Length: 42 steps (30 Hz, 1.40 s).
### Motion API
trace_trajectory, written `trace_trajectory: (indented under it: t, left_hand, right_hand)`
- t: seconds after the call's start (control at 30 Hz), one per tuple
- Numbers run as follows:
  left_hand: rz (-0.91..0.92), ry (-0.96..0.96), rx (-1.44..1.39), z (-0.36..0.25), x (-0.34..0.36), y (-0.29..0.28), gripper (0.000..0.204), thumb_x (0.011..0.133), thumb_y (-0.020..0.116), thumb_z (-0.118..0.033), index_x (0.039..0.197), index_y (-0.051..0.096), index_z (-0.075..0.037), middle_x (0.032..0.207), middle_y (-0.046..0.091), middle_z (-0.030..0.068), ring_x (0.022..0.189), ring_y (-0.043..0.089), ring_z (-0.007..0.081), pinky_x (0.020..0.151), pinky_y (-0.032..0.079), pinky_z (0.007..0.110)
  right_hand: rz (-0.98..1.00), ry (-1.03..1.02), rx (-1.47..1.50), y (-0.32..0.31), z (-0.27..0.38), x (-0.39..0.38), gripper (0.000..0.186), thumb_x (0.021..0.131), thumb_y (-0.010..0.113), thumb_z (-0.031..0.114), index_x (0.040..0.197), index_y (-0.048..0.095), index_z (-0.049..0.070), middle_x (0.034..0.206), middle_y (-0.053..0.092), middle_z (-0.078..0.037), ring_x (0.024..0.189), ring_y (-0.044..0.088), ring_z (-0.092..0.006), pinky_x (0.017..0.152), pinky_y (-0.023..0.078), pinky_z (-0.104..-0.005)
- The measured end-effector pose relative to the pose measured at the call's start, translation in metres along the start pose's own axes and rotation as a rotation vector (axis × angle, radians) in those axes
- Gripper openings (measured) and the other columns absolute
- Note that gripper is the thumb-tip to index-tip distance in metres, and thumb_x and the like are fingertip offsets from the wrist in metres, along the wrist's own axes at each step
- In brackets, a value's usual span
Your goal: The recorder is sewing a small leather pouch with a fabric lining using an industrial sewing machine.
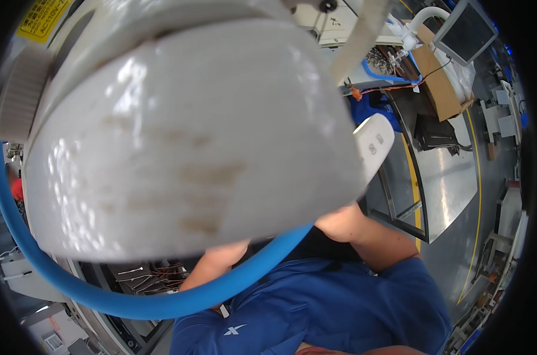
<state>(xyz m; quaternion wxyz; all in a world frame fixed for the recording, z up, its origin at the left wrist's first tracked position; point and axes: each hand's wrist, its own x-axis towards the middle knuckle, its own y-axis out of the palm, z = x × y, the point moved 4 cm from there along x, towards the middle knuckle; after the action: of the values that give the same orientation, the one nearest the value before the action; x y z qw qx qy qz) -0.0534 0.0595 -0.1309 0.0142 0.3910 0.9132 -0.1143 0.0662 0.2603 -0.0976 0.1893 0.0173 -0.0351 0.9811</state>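
A large glossy grey machine head (233, 136) with brownish smudges fills the middle of the view, very near. My left forearm (212, 266) and my right forearm (381, 234) both run up behind its lower edge. The cover hides both of my hands, so what they hold or touch does not show. A thick blue hose (144, 305) loops from the left side, below the cover and in front of my left arm. From the cover's right side sticks out a pale flat lever (375, 145). On the left is a ribbed grey knob (21, 97).
To my right stands a metal-topped table (449, 177) with a dark object (434, 133) on it. Beyond are a cardboard box (437, 83), a monitor (465, 32) and a tray of small metal parts (379, 61). Bundled wires (156, 278) lie at the lower left.
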Motion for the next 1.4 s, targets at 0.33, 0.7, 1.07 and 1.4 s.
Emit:
trace_trajectory:
  t: [0.33, 0.7, 1.07, 1.4]
  left_hand:
    - [0.091, -0.187, -0.241, -0.03, 0.004, 0.004, 0.026, 0.094, 0.068, -0.001, 0.072, 0.055, -0.005, 0.075, 0.054, -0.0024, 0.07, 0.047, 0.005, 0.064, 0.038, 0.023]
    - [0.077, 0.078, -0.017, -0.027, 0.009, -0.001, 0.028, 0.087, 0.074, -0.006, 0.068, 0.054, -0.003, 0.072, 0.051, 0.0008, 0.066, 0.042, 0.0073, 0.06, 0.032, 0.025]
    - [-0.103, 0.239, 0.126, -0.046, -0.001, 0.003, 0.019, 0.084, 0.073, -0.004, 0.076, 0.056, -0.002, 0.077, 0.052, 0.003, 0.07, 0.045, 0.0109, 0.063, 0.036, 0.026]
    - [-0.204, 0.827, 0.855, -0.065, -0.005, 0.025, 0.044, 0.071, 0.083, -0.031, 0.112, 0.08, -0.015, 0.081, 0.044, 0.0004, 0.077, 0.048, 0.0203, 0.078, 0.042, 0.038]
  right_hand:
    - [0.037, 0.027, 0.026, 0.001, -0.004, 0.001, 0.036, 0.093, 0.072, 0.013, 0.066, 0.049, 0.003, 0.061, 0.048, -0.002, 0.056, 0.04, -0.0092, 0.052, 0.034, -0.0304]
    - [-0.038, -0.554, -0.65, 0.008, 0.035, -0.013, 0.035, 0.075, 0.085, 0.03, 0.106, 0.075, 0.015, 0.102, 0.061, -0.005, 0.088, 0.054, -0.0247, 0.081, 0.045, -0.0397]
    - [-0.208, -0.471, -0.581, 0.0, 0.031, -0.01, 0.025, 0.076, 0.083, 0.021, 0.075, 0.062, 0.007, 0.074, 0.057, -0.006, 0.068, 0.055, -0.027, 0.068, 0.045, -0.0387]
    - [-0.097, -0.015, -0.12, 0.007, 0.0, -0.003, 0.028, 0.092, 0.072, 0.013, 0.074, 0.054, 0.001, 0.071, 0.05, -0.005, 0.065, 0.045, -0.0128, 0.059, 0.04, -0.0306]
